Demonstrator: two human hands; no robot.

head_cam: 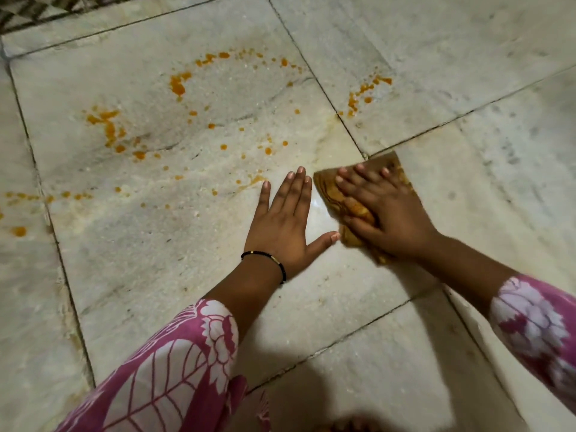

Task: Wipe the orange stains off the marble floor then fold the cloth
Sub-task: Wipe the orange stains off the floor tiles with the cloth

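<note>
Orange stains [110, 127] lie scattered in blobs and drops over the pale marble floor [156, 244], mostly on the big tile at upper left, with another patch of orange stains [361, 92] past the tile joint. My right hand [386, 213] presses flat on a brownish cloth [330, 188], stained orange, near the tile corner. My left hand [286, 222] rests flat on the floor just left of the cloth, fingers spread, holding nothing. A thin black bracelet [274, 260] circles the left wrist.
Dark joints [336, 113] divide the marble tiles. A dark patterned strip [34, 14] runs along the top left corner. Pink floral sleeves [174, 363] cover both forearms. A smeared, wet-looking patch [327, 141] lies just above the cloth.
</note>
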